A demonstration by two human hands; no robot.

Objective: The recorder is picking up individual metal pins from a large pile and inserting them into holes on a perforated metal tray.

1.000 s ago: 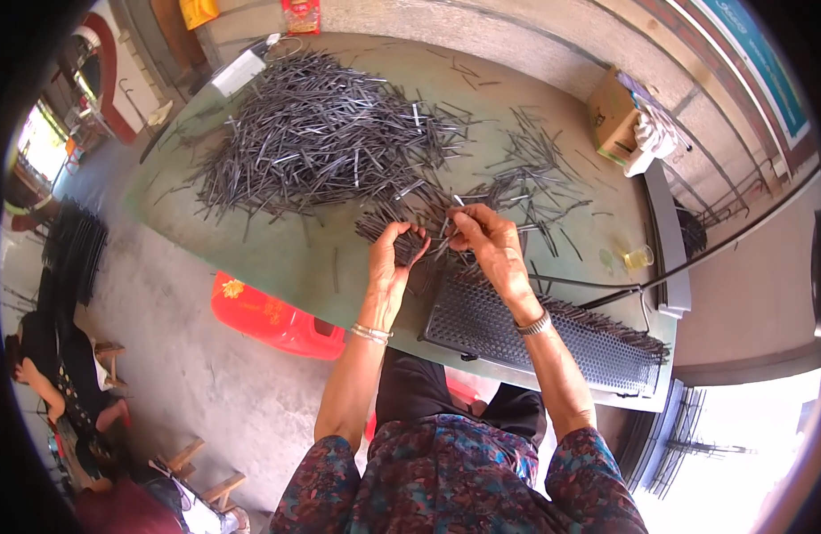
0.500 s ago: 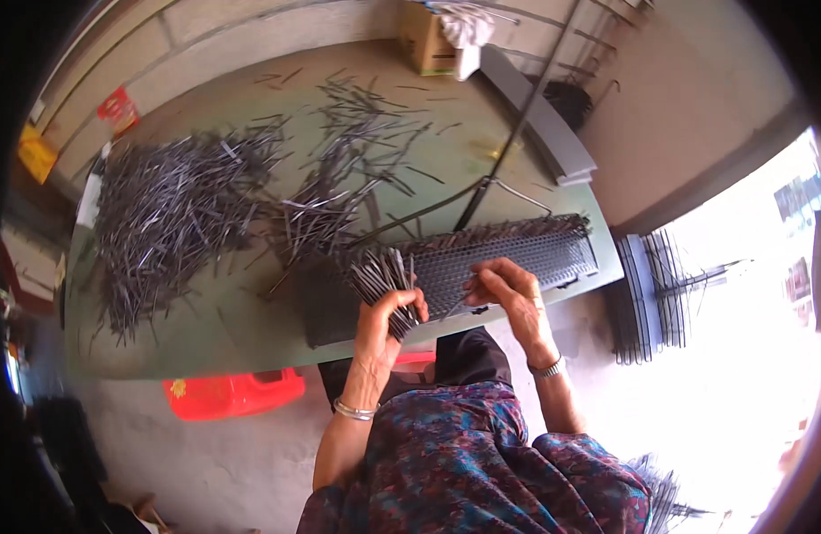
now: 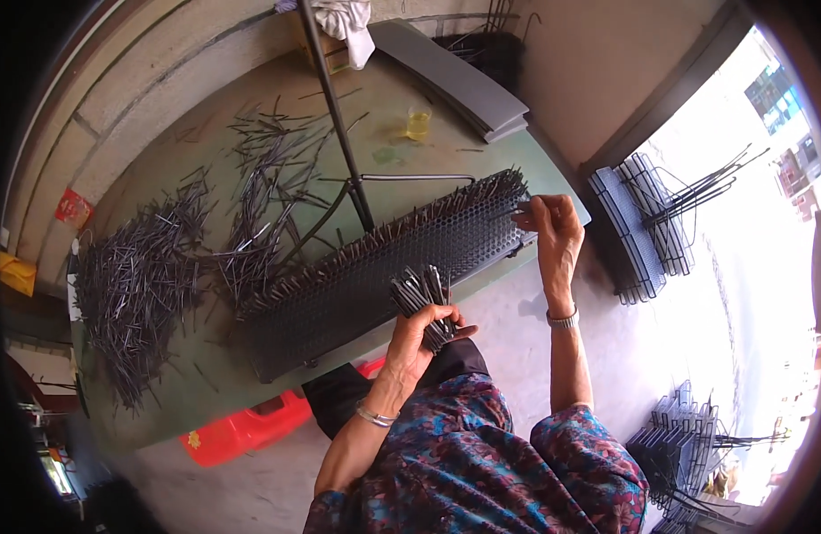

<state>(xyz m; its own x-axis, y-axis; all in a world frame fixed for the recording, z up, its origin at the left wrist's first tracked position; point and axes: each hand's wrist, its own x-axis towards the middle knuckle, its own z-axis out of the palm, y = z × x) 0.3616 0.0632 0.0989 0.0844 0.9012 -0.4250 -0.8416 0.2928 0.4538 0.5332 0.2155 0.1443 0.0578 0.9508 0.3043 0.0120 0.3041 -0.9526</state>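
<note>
Over the perforated black panel (image 3: 375, 276), the left hand (image 3: 419, 331) grips a bundle of metal pins (image 3: 421, 292) while the right hand (image 3: 553, 227) pinches one pin (image 3: 510, 211) at the panel's far end.

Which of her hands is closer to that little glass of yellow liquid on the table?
Right. The right hand works at the perforated panel's far end, nearer the glass; the left hand holds a bundle of pins farther back.

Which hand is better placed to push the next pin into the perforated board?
Probably the right hand: it is at the far end of the black perforated board, pinching one pin there. The left hand is full, gripping the bundle of pins nearer the body.
</note>
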